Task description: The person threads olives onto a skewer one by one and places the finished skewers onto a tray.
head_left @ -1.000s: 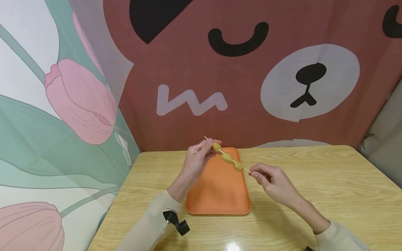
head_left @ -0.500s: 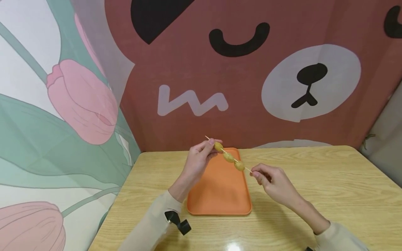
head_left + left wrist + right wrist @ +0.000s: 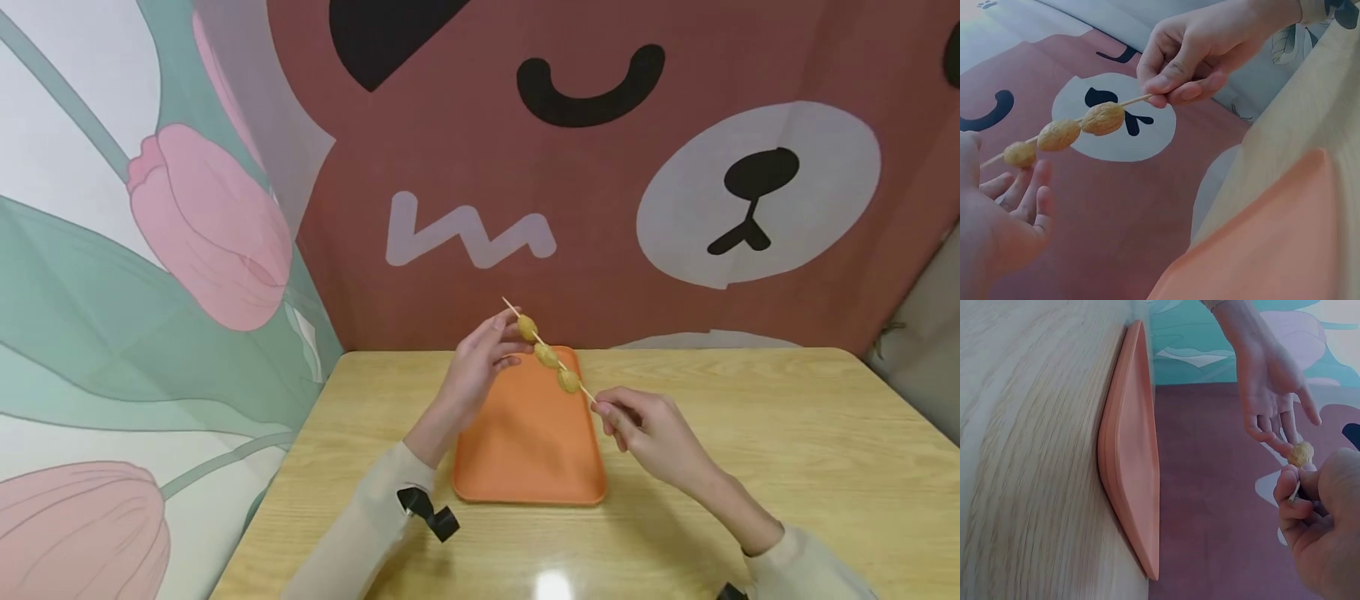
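Observation:
A thin wooden skewer (image 3: 588, 393) bears three golden-brown, wrinkled oval balls (image 3: 546, 356). My right hand (image 3: 654, 437) pinches its bare lower end between thumb and fingers. The skewer slants up and left, its pointed tip rising past the top ball. Beside that far ball is my left hand (image 3: 474, 365), its fingers spread loosely. In the left wrist view, the left fingertips lie close behind the ball (image 3: 1020, 154); whether they touch it I cannot tell. Most of the row is hidden in the right wrist view, where one ball (image 3: 1300, 454) shows beyond the right thumb.
An orange rectangular tray (image 3: 528, 467) lies flat on the wood-grain table (image 3: 360, 500), below the skewer. A cloth with a bear print (image 3: 450, 300) hangs behind the table's far edge. Another with tulips (image 3: 217, 225) hangs at the left.
My left thumb and fingers have let go of the skewer's far end and spread. That end has swung upward, so the skewer slopes more steeply. My right hand keeps its pinch.

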`<state>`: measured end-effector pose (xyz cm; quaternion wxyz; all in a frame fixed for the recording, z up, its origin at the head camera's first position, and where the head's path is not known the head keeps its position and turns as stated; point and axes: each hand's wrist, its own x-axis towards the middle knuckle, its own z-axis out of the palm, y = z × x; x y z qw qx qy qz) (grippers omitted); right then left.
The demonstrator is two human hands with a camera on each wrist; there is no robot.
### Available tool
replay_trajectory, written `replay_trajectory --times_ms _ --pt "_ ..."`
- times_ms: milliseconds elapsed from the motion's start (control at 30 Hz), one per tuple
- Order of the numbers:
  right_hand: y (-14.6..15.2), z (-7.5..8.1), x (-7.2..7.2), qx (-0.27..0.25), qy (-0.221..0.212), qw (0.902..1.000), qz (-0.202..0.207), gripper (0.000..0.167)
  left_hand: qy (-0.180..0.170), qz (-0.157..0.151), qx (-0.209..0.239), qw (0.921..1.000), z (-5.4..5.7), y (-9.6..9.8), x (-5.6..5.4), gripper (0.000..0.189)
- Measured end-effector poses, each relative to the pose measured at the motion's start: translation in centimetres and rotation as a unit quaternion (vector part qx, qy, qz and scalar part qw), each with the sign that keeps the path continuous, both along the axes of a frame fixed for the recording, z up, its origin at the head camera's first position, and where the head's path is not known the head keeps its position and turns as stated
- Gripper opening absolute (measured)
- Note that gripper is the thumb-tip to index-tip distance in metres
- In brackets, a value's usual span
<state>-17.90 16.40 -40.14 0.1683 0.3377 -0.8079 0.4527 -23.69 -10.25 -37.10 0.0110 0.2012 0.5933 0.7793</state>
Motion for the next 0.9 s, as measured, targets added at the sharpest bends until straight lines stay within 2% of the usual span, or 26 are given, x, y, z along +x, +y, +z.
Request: replay_trajectory --times_ms 167,400,500,600,700,900 --pt "0.0 -0.6 -0.7 -0.006 -0.017 0.9998 -0.006 0.013 -0.004 0.019 -0.025 0.9995 -0.4 0.1 0.5 0.046" --pt "0.2 -1.7 -2.3 -0.013 -0.115 0.993 -0.022 0.011 -0.003 0.033 -0.052 0.9981 -1.8 0.0 0.7 0.037" --pt "0.3 -2.2 -2.7 -0.015 -0.161 0.9864 -0.031 0.009 -0.012 0.035 -0.08 0.9962 -3.0 0.4 0.6 0.035" --pt "0.3 -2.9 -2.8 -0.017 -0.208 0.9773 -0.039 0.01 -0.031 0.037 -0.091 0.9947 -4.7 1.1 0.3 0.033" --pt "0.2 -3.7 -2.7 -0.022 -0.249 0.967 -0.05 0.011 -0.051 0.041 -0.093 0.9936 -6.0 2.0 0.1 0.033" --pt "-0.3 -4.7 -2.3 -0.024 -0.304 0.9498 -0.069 0.012 -0.067 0.044 -0.104 0.9913 -6.7 2.6 0.5 0.034"
